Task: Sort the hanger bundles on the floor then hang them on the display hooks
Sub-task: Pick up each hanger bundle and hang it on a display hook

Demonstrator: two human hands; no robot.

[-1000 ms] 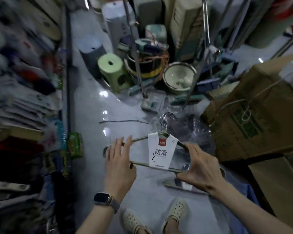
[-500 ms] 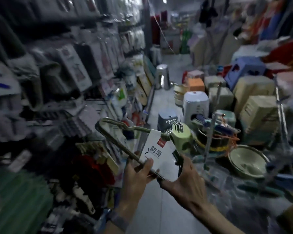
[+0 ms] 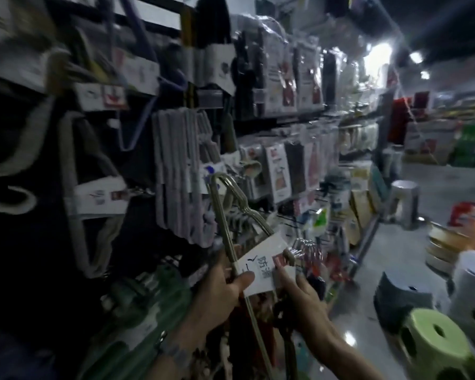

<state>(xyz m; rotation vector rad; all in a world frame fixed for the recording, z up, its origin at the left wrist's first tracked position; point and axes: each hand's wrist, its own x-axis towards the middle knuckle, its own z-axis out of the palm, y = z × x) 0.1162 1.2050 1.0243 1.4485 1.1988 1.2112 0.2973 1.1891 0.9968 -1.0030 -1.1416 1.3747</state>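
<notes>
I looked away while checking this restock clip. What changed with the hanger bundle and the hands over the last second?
The hanger bundle went from flat and low over the floor to raised and tipped on end in front of the display wall. The left hand, open beside it before, now grips it at the label. The right hand kept hold near the hooks.

Two arms show at the lower edge, both forearms bare as far as they can be seen; the left hand (image 3: 222, 292) and the right hand (image 3: 305, 300) are bare as well; round the left wrist sits a wristwatch (image 3: 173, 351), its band broad and greyish (blur hides the dial and any marking); its edge catches a little light.
</notes>
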